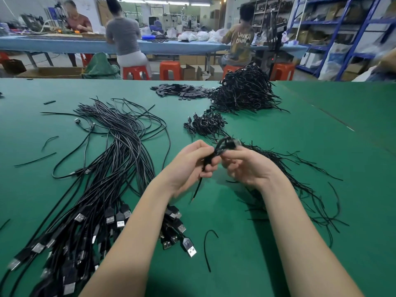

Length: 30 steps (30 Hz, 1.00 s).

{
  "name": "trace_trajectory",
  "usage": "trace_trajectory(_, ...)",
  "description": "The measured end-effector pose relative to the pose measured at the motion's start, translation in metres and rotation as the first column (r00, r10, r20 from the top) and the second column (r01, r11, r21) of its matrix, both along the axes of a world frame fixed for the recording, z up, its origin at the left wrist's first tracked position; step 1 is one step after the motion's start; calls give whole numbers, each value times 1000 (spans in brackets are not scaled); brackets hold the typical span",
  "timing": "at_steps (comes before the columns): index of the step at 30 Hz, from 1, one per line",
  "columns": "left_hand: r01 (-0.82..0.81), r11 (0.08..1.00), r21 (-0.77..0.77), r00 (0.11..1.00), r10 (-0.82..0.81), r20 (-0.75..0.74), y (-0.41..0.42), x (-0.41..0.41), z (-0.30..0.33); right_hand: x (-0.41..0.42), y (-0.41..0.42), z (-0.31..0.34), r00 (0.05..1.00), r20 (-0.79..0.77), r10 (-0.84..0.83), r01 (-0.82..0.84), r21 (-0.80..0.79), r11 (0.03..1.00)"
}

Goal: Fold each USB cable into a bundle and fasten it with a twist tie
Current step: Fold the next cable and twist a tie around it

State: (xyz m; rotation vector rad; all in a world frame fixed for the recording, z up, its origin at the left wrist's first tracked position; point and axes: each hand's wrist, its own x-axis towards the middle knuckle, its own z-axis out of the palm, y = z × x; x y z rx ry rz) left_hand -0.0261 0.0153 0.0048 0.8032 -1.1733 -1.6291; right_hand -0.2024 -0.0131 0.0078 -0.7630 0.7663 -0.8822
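Plug ends point(115, 217) of the loose USB cables point(120, 146) fan out nearest, lower left, wires running away up the green table point(235, 243); looks sorted so one can be pulled at a time. One stray tie point(206, 251) lies between the forearms. Mid-frame, left hand point(192, 166) curls its fingers round a folded cable bundle point(222, 146), a thin tail hanging below the fist, apparently a tie end, can't confirm. Right hand point(246, 168) pinches at the bundle's top, fingers curled, probably twisting the tie shut. Spare twist ties point(300, 179) sprawl just right of that hand, within easy reach. Bare table in front of and below the hands gives room to work. Farther out, a small heap of finished bundles point(205, 125), then a big pile point(244, 93) by the far edge, beside flat black pieces point(182, 91). Drop zone near.
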Motion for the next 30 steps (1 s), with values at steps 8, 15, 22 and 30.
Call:
trace_trajectory(8,157,976,-150,862,-61,503,6,-4,6,-36,9,21,795,-587,-156,-191,-486,853)
trace_trajectory(15,-86,972,-219,757,207,620,-6,-8,-4,-4,6,27,503,-712,-491,-279,-671,687)
trace_trajectory(22,-383,924,-15,874,368,317,-10,-9,-1,16,8,21,595,-534,-601,-145,-806,574)
trace_trajectory(30,-526,797,-296,656,602,456,-6,-11,-7,14,6,21,537,-643,-546,-213,-730,650)
